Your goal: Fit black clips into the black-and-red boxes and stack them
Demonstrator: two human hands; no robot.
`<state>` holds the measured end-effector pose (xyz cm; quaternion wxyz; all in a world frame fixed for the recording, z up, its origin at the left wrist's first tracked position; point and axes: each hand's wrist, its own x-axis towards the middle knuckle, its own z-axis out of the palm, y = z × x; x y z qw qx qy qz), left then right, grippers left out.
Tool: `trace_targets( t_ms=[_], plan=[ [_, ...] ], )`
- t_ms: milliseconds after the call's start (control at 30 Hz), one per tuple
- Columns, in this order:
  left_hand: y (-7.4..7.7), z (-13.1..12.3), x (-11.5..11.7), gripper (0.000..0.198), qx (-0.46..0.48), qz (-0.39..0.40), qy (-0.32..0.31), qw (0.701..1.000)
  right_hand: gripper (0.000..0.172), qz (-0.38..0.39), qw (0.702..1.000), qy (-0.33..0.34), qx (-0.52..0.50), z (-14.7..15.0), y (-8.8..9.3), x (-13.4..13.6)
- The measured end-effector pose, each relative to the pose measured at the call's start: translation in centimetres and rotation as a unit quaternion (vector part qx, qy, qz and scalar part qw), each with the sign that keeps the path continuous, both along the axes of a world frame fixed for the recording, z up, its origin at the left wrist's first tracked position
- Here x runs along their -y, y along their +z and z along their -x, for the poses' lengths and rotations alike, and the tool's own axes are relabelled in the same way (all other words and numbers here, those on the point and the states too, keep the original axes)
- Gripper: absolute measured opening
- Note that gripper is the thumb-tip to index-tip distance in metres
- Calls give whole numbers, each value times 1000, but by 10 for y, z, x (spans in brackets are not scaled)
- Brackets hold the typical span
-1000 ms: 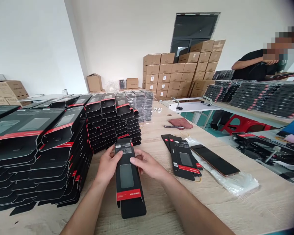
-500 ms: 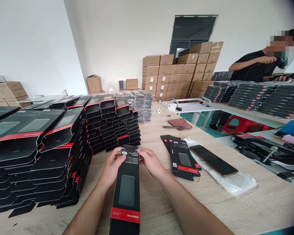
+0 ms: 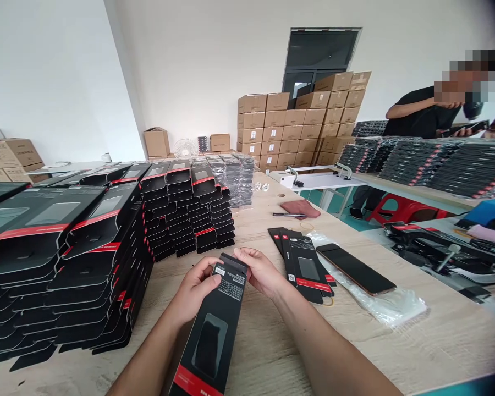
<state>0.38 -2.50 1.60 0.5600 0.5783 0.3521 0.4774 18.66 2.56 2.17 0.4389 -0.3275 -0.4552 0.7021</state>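
A long black box with a red band and a window lies tilted between my hands, its far end pointing away from me. My left hand grips its left side near the far end, thumb on the printed face. Fingers of my right hand pinch the dark flap at the far right corner. Right of my hands, several flat black boxes overlap on the wooden table. Beside them a black phone rests on clear plastic bags.
Tall stacks of black boxes fill the left side. A brown cloth and a pen lie farther back. Cartons stand by the wall. At a right-hand table with more stacks, a person holds a dark tool.
The held box has tilted, its far end moving right and its near end left. My right hand has shifted slightly right with the flap. The other person's head has lowered.
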Motion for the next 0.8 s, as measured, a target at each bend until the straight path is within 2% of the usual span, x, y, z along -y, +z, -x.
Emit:
trace_targets(
  t_ms=[67,167,400,567,800],
  plan=[
    [-1,0,1,30,-14,-11,-2,1000,36,45,998,35,2,-1,1,1],
    [-2,0,2,34,-14,-7,-5,1000,34,47,998,47,22,-3,1,2],
    [-6,-1,2,53,0,12,5,1000,31,-59,997,8,50,-1,-2,3],
    [-4,-2,1,46,29,-4,28,999,32,-115,990,13,76,-2,2,5],
    [-2,1,-2,36,95,-37,76,992,41,-235,963,57,116,4,15,19]
  ],
)
